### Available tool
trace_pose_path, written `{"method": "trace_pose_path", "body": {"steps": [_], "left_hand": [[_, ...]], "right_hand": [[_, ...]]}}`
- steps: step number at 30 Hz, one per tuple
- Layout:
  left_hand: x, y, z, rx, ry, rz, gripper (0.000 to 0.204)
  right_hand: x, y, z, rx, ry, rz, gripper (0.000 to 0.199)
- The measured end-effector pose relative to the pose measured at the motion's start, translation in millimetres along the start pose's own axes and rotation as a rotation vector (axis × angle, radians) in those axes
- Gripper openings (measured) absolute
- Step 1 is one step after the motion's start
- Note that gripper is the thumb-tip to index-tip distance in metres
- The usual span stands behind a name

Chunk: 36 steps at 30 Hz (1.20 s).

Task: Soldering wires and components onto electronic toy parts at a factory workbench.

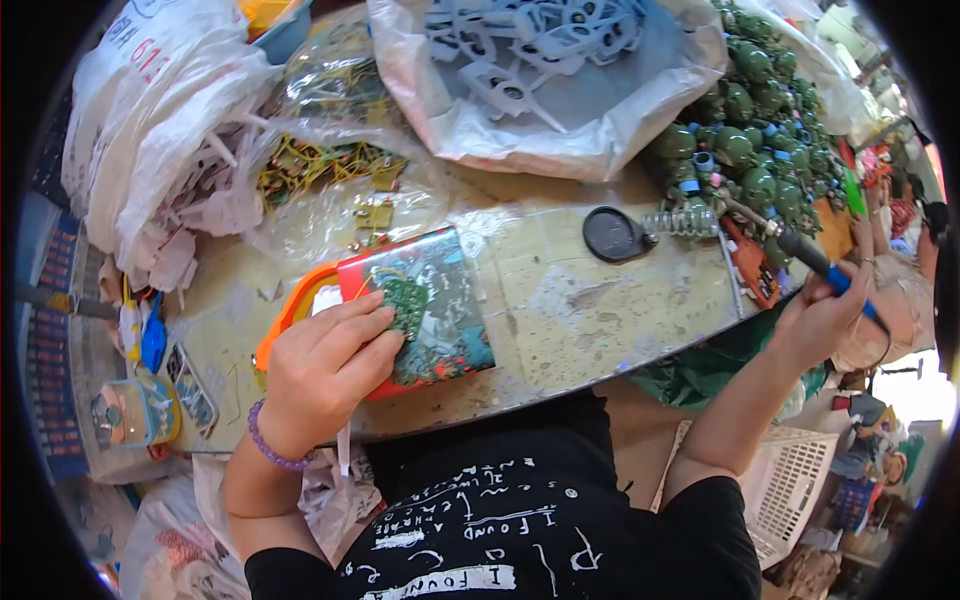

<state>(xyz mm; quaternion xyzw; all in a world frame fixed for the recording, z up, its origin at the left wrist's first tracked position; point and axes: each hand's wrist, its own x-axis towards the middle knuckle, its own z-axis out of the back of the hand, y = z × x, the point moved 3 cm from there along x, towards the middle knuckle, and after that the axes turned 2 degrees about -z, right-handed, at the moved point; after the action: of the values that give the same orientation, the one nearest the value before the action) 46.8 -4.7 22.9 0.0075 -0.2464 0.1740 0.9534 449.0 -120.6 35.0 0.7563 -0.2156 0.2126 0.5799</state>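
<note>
The left hand [325, 365] presses flat, fingers extended, on a small green circuit board [405, 300] atop a red-edged block [430, 310]. The right hand [820, 315] grips a blue-handled soldering iron [810, 255], beside its coiled metal stand [685, 222] and piled green round parts [755, 130].

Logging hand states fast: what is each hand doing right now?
Left hand: fingers flat, pressing a small green circuit board onto the red block.
Right hand: closed around the soldering iron.
</note>
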Motion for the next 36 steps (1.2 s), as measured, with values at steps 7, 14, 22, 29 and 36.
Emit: {"method": "trace_pose_path", "body": {"steps": [7,14,22,29,36], "left_hand": [[-1.9,1.6,2.4,-0.009,-0.030,0.007,0.020],[-0.7,1.4,1.0,-0.023,-0.020,0.022,0.021],[-7.2,4.9,1.0,-0.026,-0.052,0.032,0.023],[-9.9,4.0,-0.2,-0.046,-0.046,0.038,0.022],[-7.7,3.5,2.2,-0.082,-0.072,0.035,0.023]], "right_hand": [[90.0,-32.2,-2.6,-0.025,0.363,-0.344,0.028],[0.4,-54.3,-47.1,-0.243,0.739,-0.400,0.035],[-44.6,-52.9,-17.0,0.086,0.615,-0.552,0.020],[-146.7,23.6,-91.4,-0.147,1.338,0.071,0.011],[-144.6,-50.0,-259.5,-0.968,1.416,0.296,0.023]]}}
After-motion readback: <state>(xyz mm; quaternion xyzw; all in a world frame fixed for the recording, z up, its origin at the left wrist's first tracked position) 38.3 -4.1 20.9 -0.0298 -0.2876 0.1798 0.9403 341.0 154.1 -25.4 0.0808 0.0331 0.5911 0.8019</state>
